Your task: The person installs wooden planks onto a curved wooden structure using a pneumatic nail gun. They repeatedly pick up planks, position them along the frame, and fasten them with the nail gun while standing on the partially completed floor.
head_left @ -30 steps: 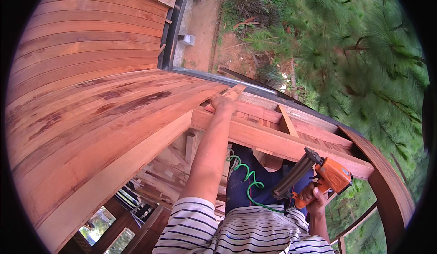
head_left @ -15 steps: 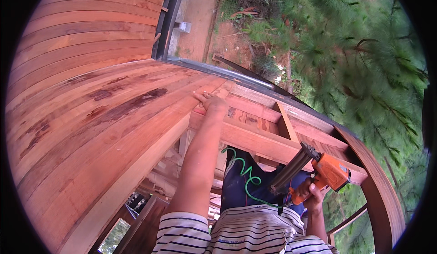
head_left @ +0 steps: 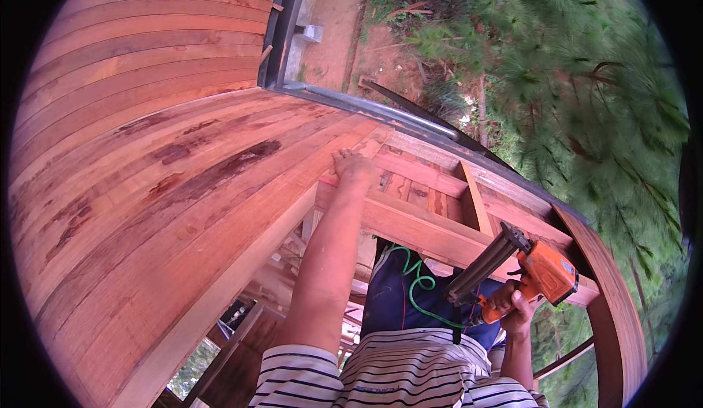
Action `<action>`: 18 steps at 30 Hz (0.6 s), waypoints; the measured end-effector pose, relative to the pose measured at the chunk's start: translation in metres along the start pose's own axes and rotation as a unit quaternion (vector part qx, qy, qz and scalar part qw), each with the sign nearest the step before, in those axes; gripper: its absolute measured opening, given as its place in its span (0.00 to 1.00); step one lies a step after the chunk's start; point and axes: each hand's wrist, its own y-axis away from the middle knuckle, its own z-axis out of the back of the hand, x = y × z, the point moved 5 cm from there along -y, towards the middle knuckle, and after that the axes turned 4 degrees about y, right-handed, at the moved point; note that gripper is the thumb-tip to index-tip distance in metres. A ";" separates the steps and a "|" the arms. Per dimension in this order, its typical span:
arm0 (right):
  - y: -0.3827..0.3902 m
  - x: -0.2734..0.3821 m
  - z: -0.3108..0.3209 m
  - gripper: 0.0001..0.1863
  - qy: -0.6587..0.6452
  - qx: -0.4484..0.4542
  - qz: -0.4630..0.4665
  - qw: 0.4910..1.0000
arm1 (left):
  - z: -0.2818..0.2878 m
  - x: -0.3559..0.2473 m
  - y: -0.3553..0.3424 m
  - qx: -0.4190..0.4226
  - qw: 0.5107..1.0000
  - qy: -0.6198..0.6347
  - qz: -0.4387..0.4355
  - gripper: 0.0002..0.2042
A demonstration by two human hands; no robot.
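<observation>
My right hand (head_left: 515, 307) is closed round the handle of an orange pneumatic nail gun (head_left: 545, 272). The gun's dark, slanted magazine (head_left: 480, 269) reaches down to the left over the wooden frame. From the handle a coiled green air hose (head_left: 415, 283) runs across my dark trousers. My left arm stretches forward, and my left hand (head_left: 353, 166) rests on the reddish wooden planks (head_left: 307, 148) where they meet the frame. Its short visible fingers lie against the wood, partly hidden by the back of the hand.
An open wooden frame (head_left: 432, 225) with crosspieces (head_left: 476, 201) crosses in front of me. A curved wooden edge board (head_left: 611, 327) bounds it on the right. Plank cladding (head_left: 161, 35) rises at the far left. Beyond a dark metal edge (head_left: 417, 104) lie bare ground and pine branches (head_left: 564, 115).
The whole scene has shifted a little rightward in view. My left fingers look more drawn together on the planks. The nail gun stays in my right hand.
</observation>
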 end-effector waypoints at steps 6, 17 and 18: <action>-0.005 0.010 -0.014 0.23 -0.006 -0.023 0.021 1.000 | 0.001 0.000 0.000 -0.014 1.000 0.016 -0.005 0.27; -0.005 0.015 -0.021 0.25 0.008 -0.022 0.026 0.999 | -0.002 -0.001 -0.005 -0.044 0.999 0.003 -0.006 0.23; -0.004 0.015 -0.019 0.26 0.006 -0.024 0.026 0.999 | -0.003 -0.001 -0.006 -0.034 0.999 0.002 -0.007 0.23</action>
